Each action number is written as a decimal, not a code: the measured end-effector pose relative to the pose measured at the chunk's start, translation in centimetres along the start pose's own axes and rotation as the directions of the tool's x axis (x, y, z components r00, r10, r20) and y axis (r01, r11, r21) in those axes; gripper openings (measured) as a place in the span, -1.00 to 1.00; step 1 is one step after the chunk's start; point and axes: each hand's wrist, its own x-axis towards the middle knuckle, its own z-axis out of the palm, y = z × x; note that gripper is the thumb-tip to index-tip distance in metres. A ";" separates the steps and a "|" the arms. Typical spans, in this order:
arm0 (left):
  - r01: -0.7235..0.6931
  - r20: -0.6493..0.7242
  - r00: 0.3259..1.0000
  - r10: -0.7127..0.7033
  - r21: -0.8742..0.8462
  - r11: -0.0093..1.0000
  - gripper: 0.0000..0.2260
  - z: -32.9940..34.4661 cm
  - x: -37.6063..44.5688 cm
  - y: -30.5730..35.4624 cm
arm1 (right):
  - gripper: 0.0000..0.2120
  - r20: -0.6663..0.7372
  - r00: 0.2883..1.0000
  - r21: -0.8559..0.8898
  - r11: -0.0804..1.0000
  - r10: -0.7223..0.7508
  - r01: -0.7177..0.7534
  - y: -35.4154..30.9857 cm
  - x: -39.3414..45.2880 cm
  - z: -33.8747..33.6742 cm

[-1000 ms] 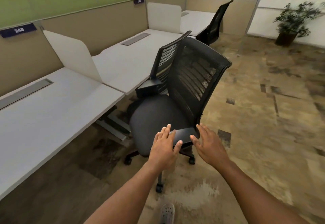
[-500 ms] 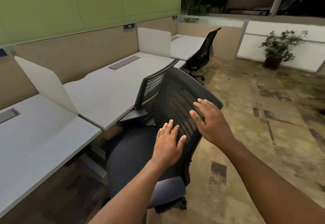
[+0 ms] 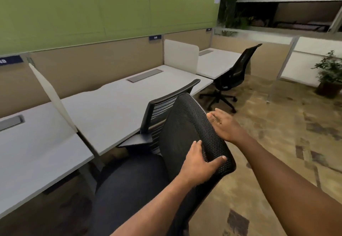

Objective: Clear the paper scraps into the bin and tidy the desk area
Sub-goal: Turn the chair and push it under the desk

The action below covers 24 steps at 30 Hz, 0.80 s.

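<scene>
Office chair [image 3: 187, 135], black mesh back, padded seat, presumably on castors: stands just beside the white bench [image 3: 114, 106], seat toward it; likely rolls easily, mesh yielding, rim stiff, so hold the rim. Left hand [image 3: 199, 164] grip clasps the back's near edge; right hand [image 3: 224, 124] grip wide, flat on the far edge; no paper scraps in view.

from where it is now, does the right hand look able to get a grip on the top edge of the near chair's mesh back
Probably yes. The right hand lies open against the upper edge of the near chair's mesh back, with nothing between them. The left hand grips lower down, out of its way.
</scene>
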 end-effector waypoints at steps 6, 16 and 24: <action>0.213 -0.124 0.972 -0.201 0.097 0.972 0.05 3.9 3.7 3.4 | -0.47 0.165 0.978 0.095 0.989 -0.126 0.111 4.1 7.0 1.9; 0.576 -0.459 0.791 -0.405 0.334 0.746 -0.14 6.5 5.7 7.5 | -0.55 0.197 0.938 0.211 0.947 -0.285 0.243 5.5 12.8 4.2; 0.552 -0.553 0.768 -0.323 0.316 0.771 -0.47 8.0 0.4 7.1 | -0.54 0.144 0.953 0.279 0.935 -0.267 0.219 5.7 7.6 4.1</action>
